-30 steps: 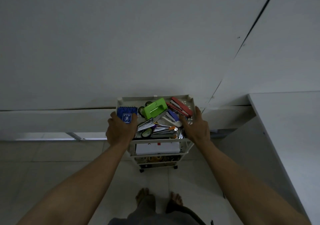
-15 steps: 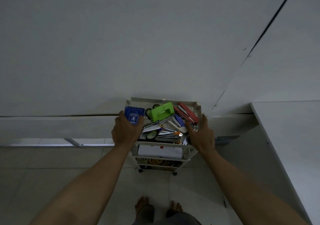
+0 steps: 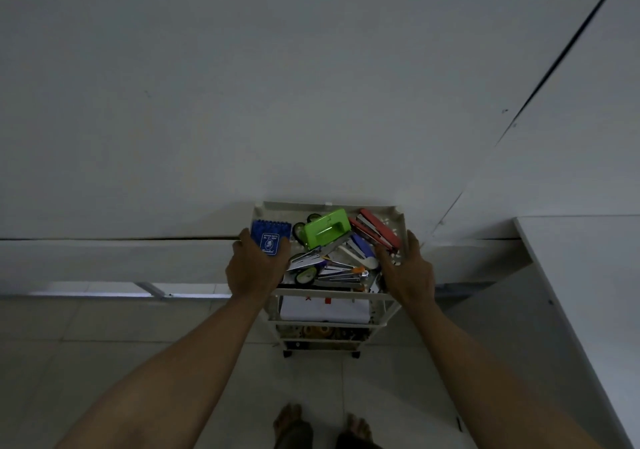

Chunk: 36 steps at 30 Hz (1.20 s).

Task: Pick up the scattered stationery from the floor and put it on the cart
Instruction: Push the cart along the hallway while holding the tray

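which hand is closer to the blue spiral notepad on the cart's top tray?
Left. The left hand sits at the tray's left side, its fingers touching the blue notepad. The right hand is across the top tray on its right edge, beside the red stapler.

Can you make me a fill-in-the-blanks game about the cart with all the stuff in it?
1. The hole punch in the cart's top tray is coloured ____.
2. The small spiral notebook by the left hand is coloured ____.
3. The right hand is at the tray's ____ side.
4. Under the cart, on the floor, are little black ____.

Missing words: green; blue; right; wheels
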### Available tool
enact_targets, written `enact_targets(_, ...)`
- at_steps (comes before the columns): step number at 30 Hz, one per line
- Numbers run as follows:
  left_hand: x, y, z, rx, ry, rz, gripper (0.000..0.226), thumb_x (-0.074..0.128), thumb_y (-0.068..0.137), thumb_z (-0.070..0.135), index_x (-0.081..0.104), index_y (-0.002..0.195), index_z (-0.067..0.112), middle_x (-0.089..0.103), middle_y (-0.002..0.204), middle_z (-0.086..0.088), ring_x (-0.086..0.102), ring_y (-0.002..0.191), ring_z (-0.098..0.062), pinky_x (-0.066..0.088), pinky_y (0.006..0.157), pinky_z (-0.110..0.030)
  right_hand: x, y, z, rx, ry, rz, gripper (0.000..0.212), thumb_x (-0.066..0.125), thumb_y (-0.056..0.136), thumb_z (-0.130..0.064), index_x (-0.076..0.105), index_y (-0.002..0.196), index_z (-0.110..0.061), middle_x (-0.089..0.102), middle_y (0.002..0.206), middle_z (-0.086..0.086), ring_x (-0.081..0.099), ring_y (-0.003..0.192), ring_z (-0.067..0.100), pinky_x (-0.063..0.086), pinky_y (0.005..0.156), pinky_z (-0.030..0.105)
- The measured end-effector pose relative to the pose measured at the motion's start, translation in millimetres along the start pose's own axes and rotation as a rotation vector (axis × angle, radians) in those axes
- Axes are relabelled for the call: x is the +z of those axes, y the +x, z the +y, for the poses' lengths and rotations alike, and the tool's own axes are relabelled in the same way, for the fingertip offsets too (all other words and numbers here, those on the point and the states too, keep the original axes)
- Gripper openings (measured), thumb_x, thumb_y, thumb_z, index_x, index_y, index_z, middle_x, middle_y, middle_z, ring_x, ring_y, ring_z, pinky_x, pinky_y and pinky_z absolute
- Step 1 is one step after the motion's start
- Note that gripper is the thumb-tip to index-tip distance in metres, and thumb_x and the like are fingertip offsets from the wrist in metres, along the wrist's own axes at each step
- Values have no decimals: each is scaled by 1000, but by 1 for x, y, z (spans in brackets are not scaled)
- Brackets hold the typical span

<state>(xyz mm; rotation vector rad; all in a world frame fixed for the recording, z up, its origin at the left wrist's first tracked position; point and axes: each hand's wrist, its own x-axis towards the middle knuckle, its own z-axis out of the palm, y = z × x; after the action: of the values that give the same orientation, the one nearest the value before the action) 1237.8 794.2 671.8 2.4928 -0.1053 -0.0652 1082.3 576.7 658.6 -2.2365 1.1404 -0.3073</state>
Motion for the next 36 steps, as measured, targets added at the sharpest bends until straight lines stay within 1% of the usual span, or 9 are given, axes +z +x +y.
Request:
enact_targets(4,0,7,1,65,28,-30,76,53,74,69,41,126,14,58,109,-14,62,92,-37,47,74,-38,7,-13,8,49,67,30,82,40,82,-76,24,145,-26,67,115,13,70,81,29,60,74,47)
enact_targets(12,-4,0,-2,55,4,-137,81,59,77,63,31,136,14,50,122,-14,58,103,-35,42,78,-35,3,-4,8,3,5,-20,81,38,85,-74,20,146,-24,63,122,16,68,92,36,56,83,51)
enact_targets(17,-7,-7,-4,101,-29,-191,94,60,76,65,25,144,11,38,137,-15,47,120,-37,44,92,-44,-3,-4,6,-7,-18,-8,76,43,88,-67,23,145,-21,64,119,16,68,91,35,57,82,47)
enact_targets(19,-9,-12,-6,176,-5,-200,98,61,76,65,21,148,13,24,150,-16,33,133,-38,36,105,-50,-6,-7,6,-14,-62,1,79,46,87,-66,23,145,-17,60,119,18,64,97,35,55,82,45)
enact_targets(22,-11,-23,-9,375,191,-218,110,47,72,80,11,152,13,7,157,-17,10,145,-36,16,115,-57,-10,-14,4,-80,-126,31,83,51,85,-63,21,147,-17,46,130,20,52,112,36,51,87,46)
enact_targets(26,-10,-33,-11,549,333,-298,129,23,54,101,6,154,21,0,160,-11,-6,147,-32,2,116,-58,-15,-25,-4,-310,-342,57,91,33,80,-78,16,149,-22,37,142,16,43,121,36,43,97,49)
enact_targets(28,-9,-34,-12,554,413,-343,140,23,42,105,-1,153,24,-7,160,-10,-13,146,-33,-5,116,-56,-14,-32,-4,-403,-435,-40,105,27,69,-91,7,152,-30,18,154,15,30,133,40,35,105,55)
enact_targets(32,-4,-37,-16,498,537,-374,148,17,37,105,-9,153,17,-14,159,-17,-17,145,-38,-11,115,-54,-9,-33,8,-451,-622,-269,131,20,49,-104,-18,150,-31,-23,157,15,-22,140,47,6,115,65)
enact_targets(36,-1,-40,-10,452,556,-358,148,7,38,104,-7,153,12,-10,159,-19,-12,145,-39,-10,114,-55,-13,-17,9,-441,-627,-315,130,47,55,-94,-25,146,-34,-23,157,11,-24,139,47,13,113,64)
